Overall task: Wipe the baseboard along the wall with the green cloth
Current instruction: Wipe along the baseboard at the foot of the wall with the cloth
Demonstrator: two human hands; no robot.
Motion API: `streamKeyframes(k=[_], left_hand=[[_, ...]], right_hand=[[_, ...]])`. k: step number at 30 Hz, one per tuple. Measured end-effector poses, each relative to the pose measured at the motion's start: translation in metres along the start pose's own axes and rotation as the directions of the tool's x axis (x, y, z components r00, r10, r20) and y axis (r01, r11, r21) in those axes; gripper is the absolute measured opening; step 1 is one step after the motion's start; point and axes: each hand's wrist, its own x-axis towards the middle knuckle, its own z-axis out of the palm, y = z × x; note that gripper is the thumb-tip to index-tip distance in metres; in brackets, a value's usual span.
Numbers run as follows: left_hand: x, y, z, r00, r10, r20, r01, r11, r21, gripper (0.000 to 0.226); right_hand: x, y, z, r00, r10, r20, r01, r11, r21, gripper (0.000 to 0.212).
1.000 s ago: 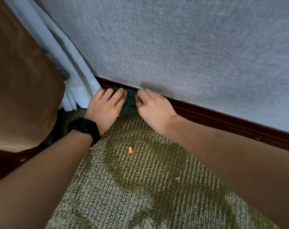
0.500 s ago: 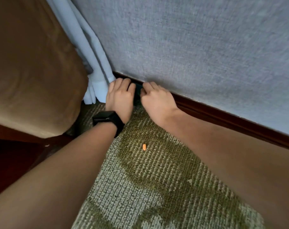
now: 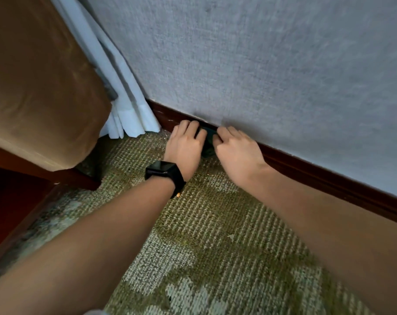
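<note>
A dark red-brown baseboard (image 3: 318, 173) runs along the foot of the grey textured wall, sloping down to the right. The green cloth (image 3: 208, 144) is pressed against it, with only a small dark patch showing between my hands. My left hand (image 3: 185, 146), with a black watch on its wrist, lies on the cloth's left side, fingers on the baseboard. My right hand (image 3: 237, 151) presses on the cloth's right side. Most of the cloth is hidden under both hands.
A pale curtain (image 3: 127, 110) hangs to the floor just left of my hands. A brown upholstered chair (image 3: 38, 92) on a dark wooden base fills the left. Green patterned carpet (image 3: 215, 246) covers the floor, with a small orange crumb (image 3: 178, 195) by my left wrist.
Both hands stay pressed on the cloth at the baseboard. The view has shifted so that chair and curtain show more, and the orange crumb now lies beside my left wrist.
</note>
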Motion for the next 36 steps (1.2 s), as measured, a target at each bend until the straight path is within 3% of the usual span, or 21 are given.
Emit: streamKeyframes(k=[8,14,21,26,36], left_hand=[[-0.006,0.041,0.000,0.992,0.126,0.020,-0.126,0.992,0.011,0.022],[-0.017,0.039,0.007,0.986,0.168,0.011,-0.168,0.976,0.135,0.039],[-0.023,0.028,0.020,0.984,0.177,-0.013,-0.172,0.970,0.174,0.045],[-0.019,-0.005,0.024,0.989,0.117,-0.087,-0.104,0.985,0.138,0.035],[-0.009,-0.073,0.027,0.994,-0.050,-0.097,0.046,0.998,-0.042,0.045]], right_hand=[[-0.045,0.026,0.005,0.999,0.031,0.023,-0.030,0.999,-0.038,0.044],[-0.048,0.026,0.000,0.998,0.028,0.051,-0.025,0.998,-0.052,0.050],[-0.034,0.018,-0.001,0.997,-0.008,0.077,0.014,0.996,-0.085,0.036],[-0.006,0.002,-0.001,0.999,-0.008,0.044,0.011,0.998,-0.070,0.037],[0.062,-0.036,0.000,0.996,-0.087,-0.035,0.086,0.995,-0.042,0.035]])
